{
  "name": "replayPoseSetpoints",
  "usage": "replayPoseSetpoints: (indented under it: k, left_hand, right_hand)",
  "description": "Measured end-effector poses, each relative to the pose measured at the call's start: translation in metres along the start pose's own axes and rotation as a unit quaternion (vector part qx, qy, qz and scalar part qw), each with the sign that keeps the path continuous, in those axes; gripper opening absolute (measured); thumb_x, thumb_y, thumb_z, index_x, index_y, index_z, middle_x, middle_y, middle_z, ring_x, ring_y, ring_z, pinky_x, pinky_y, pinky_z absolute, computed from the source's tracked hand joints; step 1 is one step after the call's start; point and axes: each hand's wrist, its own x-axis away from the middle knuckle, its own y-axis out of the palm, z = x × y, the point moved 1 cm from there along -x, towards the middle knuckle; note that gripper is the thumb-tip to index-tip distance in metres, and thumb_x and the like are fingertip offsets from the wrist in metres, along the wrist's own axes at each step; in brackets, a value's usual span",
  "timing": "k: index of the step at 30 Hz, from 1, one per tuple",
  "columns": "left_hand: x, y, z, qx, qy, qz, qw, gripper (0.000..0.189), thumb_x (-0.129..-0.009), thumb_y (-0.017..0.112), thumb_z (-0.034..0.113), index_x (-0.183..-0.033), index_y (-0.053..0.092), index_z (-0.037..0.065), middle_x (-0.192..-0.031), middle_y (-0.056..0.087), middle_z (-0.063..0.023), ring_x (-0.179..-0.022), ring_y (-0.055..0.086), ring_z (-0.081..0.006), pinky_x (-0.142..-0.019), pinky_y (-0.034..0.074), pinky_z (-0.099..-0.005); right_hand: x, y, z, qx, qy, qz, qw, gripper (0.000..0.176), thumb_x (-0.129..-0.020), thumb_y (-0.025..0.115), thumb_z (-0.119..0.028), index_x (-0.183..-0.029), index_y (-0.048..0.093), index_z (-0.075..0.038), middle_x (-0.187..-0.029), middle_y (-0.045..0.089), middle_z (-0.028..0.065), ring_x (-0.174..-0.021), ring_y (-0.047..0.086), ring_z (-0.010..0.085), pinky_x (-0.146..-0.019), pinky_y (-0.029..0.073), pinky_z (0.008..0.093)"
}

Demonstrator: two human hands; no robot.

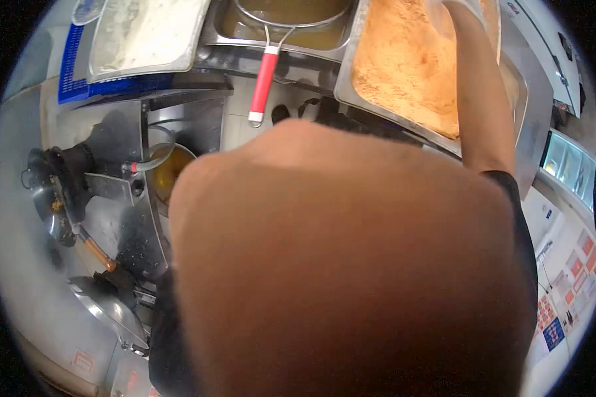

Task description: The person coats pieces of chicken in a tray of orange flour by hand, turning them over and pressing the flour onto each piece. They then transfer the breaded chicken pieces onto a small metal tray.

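Note:
A large, blurred patch of skin fills the middle and bottom of the head view. It looks like my left hand (344,258) held very close to the camera, its fingers not distinguishable. At the top right my right hand (442,14) is over the metal pan (394,118) of orange powder (404,66), reaching in from a black sleeve. A pale, see-through covering seems to be on that hand. The top edge and the powder hide most of its fingers, so what it holds cannot be made out.
A red-handled strainer (264,83) rests over a metal pan of cloudy liquid (235,23). To its left, a tray of white powder (153,36) stands on a blue basket (65,83). Woks (49,198) and a pot of yellowish liquid (170,173) sit at the left. A lit glass cabinet (569,165) stands right.

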Motion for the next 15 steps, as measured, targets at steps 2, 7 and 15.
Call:
replayPoseSetpoints:
  k: [2,7,15]
  left_hand:
    - [0.002,-0.007,-0.002,-0.020,-0.027,0.005,0.999,0.012,-0.100,0.064,0.010,-0.105,0.068,0.000,-0.086,0.066,-0.0080,-0.075,0.059,-0.0160,-0.066,0.045,-0.0270]
    - [0.007,-0.040,0.011,-0.134,-0.142,0.008,0.981,0.016,-0.100,0.063,0.013,-0.109,0.066,0.000,-0.084,0.066,-0.0054,-0.072,0.056,-0.0117,-0.065,0.041,-0.0237]
    - [0.068,-0.104,-0.036,-0.509,-0.404,0.173,0.740,0.028,-0.103,0.065,0.024,-0.119,0.063,0.001,-0.096,0.064,-0.0032,-0.084,0.057,-0.0086,-0.071,0.046,-0.0249]
  right_hand:
    - [0.032,0.030,0.073,0.048,0.071,-0.035,0.996,0.034,-0.092,0.063,-0.034,-0.104,0.076,-0.005,-0.101,0.072,0.0244,-0.093,0.072,0.0326,-0.082,0.055,0.0443]
    - [0.123,0.077,0.133,0.100,0.141,-0.125,0.977,0.035,-0.094,0.061,-0.028,-0.116,0.073,-0.004,-0.113,0.073,0.0247,-0.102,0.071,0.0354,-0.089,0.055,0.0445]
    - [0.132,0.009,0.030,-0.005,0.206,-0.249,0.946,0.062,-0.076,0.080,-0.040,-0.122,0.069,0.001,-0.108,0.074,0.0241,-0.099,0.072,0.0366,-0.086,0.056,0.0431]
